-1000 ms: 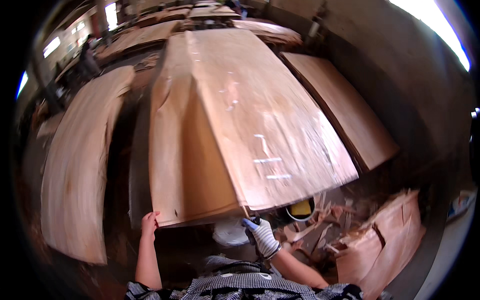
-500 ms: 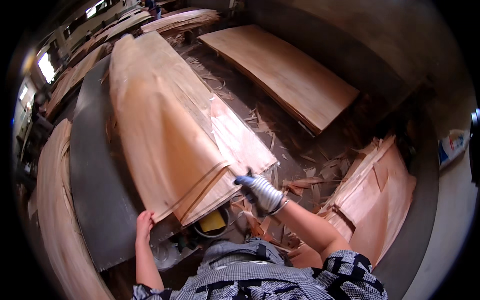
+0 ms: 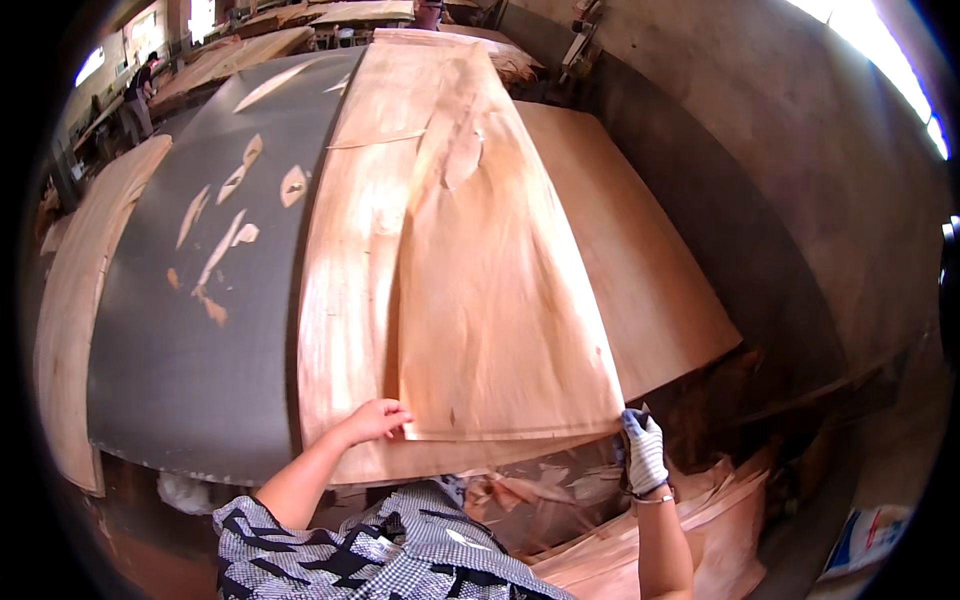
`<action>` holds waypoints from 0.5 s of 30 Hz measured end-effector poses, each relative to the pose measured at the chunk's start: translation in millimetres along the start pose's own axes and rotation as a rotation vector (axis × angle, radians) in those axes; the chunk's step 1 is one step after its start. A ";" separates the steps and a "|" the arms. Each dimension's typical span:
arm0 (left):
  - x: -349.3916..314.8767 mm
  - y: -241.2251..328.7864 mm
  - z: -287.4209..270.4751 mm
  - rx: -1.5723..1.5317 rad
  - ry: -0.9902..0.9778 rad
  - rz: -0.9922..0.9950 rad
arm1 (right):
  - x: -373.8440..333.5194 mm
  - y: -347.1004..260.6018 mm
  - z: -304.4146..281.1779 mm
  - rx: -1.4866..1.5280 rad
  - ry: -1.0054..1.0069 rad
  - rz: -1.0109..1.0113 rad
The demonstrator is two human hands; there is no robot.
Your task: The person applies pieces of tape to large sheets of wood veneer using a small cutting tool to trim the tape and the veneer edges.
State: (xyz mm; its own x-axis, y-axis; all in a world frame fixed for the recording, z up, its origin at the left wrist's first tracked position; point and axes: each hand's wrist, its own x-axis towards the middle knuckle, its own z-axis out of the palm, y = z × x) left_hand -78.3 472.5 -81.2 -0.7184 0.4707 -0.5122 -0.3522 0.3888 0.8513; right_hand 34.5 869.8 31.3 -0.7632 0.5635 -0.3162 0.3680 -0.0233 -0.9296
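A broad, thin sheet of wood veneer (image 3: 500, 330) stretches away from me, its near edge lifted between my two hands. At its near left corner my bare left hand (image 3: 378, 420) is closed, fingertips pinching the edge. My right hand (image 3: 645, 455), in a striped white and blue glove, grips the near right corner. A small dark tip shows by the gloved fingers, too small to name. Beneath the sheet lies more pale veneer (image 3: 345, 330), showing on the left and along the front. A ragged flap and a hole mark the sheet toward its far end.
To the left is a dark grey tabletop (image 3: 200, 370) with several veneer scraps (image 3: 240, 165). Beyond it lies another veneer stack (image 3: 80, 330). A flat stack (image 3: 650, 290) stands on the right, crumpled veneer (image 3: 710, 540) below it. A person (image 3: 140, 95) stands far left.
The lifted sheet has swung right and spread flatter, and both hands have moved right with it. My view has shifted, and scraps on the grey tabletop now show.
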 end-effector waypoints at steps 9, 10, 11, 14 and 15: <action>189.9 77.0 159.0 0.081 -0.142 0.076 | 138.5 -53.6 -151.2 -0.003 0.051 -0.002; 209.3 79.9 175.7 0.101 -0.118 0.096 | 152.1 -58.4 -164.4 0.000 0.052 0.009; 225.1 81.7 189.0 0.128 -0.093 0.113 | 162.7 -57.7 -172.5 0.011 0.052 0.023; 264.8 95.8 234.3 0.202 0.016 0.102 | 199.5 -51.0 -206.3 0.040 0.080 0.059; 278.1 107.5 256.0 0.222 0.051 0.091 | 216.8 -52.4 -223.1 0.061 0.039 0.059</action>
State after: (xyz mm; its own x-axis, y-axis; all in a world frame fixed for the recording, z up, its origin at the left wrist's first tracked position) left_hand -162.4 848.0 -161.2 -0.7726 0.4735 -0.4230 -0.1480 0.5136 0.8452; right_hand -31.8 1177.4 53.8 -0.7198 0.5910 -0.3642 0.3776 -0.1070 -0.9198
